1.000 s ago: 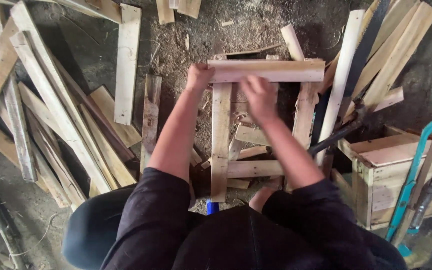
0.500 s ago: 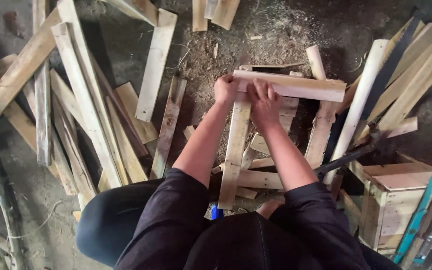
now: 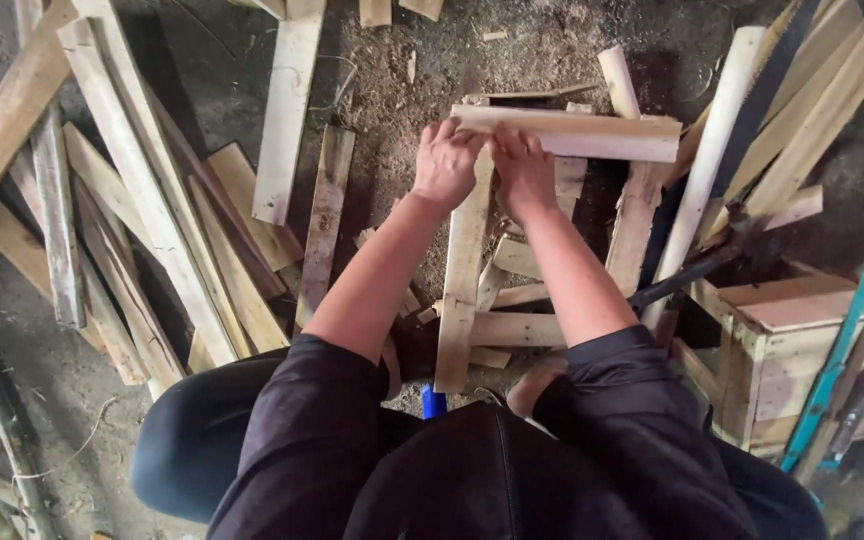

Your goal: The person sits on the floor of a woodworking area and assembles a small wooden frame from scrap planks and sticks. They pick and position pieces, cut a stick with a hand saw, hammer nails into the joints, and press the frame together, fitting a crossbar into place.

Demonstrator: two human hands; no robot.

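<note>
Head view, nearest first: your dark-sleeved arms reach forward from your lap, and a small blue object (image 3: 434,402) shows just below the near end of the upright slat (image 3: 460,290). That slat runs away from you toward the cross slat (image 3: 592,134), which lies across its far end and across a second upright slat (image 3: 632,225) to the right, forming an open wooden frame over the floor (image 3: 392,90). Your left hand (image 3: 446,163) rests at the joint, fingers curled over the near end of the cross slat. Your right hand (image 3: 522,170) sits just beside it, touching the same joint; whether it grips anything small, you cannot tell. Short offcuts lie under the frame. To your left, long planks (image 3: 142,200) lie heaped on the floor. To your right stands a wooden crate (image 3: 782,350), with a teal-framed saw (image 3: 842,350) leaning against it. Farther off, pale boards (image 3: 812,110) lean beyond the frame.
</note>
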